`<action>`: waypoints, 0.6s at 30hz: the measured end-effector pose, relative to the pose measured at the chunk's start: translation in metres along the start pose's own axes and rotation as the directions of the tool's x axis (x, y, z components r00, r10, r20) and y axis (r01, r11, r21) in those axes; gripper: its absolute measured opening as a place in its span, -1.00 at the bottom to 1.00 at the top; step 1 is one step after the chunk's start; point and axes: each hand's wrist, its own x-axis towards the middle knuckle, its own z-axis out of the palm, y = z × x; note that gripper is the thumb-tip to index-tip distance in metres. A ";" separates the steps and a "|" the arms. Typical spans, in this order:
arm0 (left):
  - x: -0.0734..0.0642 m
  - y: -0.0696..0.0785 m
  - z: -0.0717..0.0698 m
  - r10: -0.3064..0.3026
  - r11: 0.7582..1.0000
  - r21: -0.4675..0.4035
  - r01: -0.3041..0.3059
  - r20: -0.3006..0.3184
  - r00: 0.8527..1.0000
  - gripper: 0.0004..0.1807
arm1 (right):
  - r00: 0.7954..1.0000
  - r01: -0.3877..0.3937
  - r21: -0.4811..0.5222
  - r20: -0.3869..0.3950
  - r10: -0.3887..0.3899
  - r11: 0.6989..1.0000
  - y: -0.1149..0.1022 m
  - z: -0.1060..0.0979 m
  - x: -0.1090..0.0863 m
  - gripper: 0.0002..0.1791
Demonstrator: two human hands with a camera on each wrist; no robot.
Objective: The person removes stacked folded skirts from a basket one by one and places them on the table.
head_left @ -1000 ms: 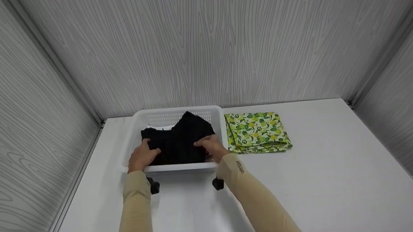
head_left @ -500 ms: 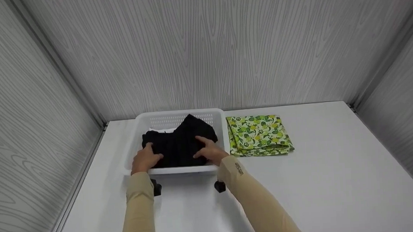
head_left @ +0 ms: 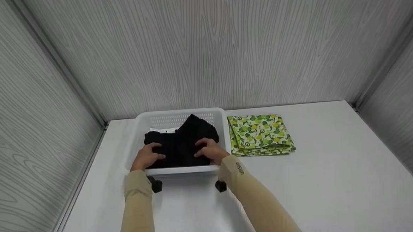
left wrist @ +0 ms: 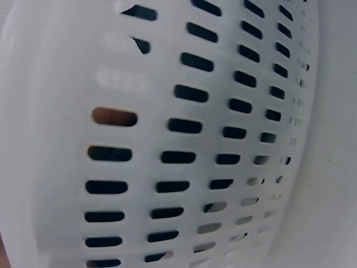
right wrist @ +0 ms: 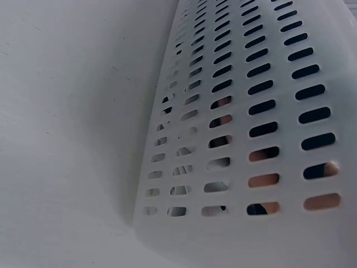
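A bundled black cloth lies inside a white plastic basket; its kind of garment cannot be told. My left hand rests on the cloth's left side, its thumb apart from the fingers. Against the cloth's right side lies my right hand, thumb and fingers spread. Some fingertips are hidden in the dark folds. Both wrist views are mostly filled by the slotted basket wall, with dark cloth behind the slots. In the right wrist view, bits of the right hand show through the slots.
Behind the black cloth, a strip of white cloth shows in the basket. A folded fabric with a green and yellow lemon print lies right of the basket on the white table. Grey wood-grain panels enclose the back and sides.
My right thumb and fingers, close together on the cloth a second ago, have parted. The left hand has shifted only slightly. The head view has moved a little; the black cloth stays in the basket.
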 end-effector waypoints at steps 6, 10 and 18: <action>0.000 0.002 0.000 -0.014 1.000 0.002 0.014 0.066 0.998 -0.26 | 0.999 -0.017 -0.022 0.039 0.018 1.000 0.001 -0.001 -0.001 -0.34; 0.000 0.001 0.000 0.008 1.000 -0.027 -0.006 0.051 0.999 -0.27 | 0.998 0.009 -0.049 0.055 -0.006 0.999 0.000 0.001 -0.002 -0.27; -0.004 0.003 -0.003 0.063 0.990 -0.124 -0.065 -0.014 0.998 -0.24 | 0.989 0.140 -0.115 0.063 -0.133 0.983 -0.006 -0.001 -0.006 -0.20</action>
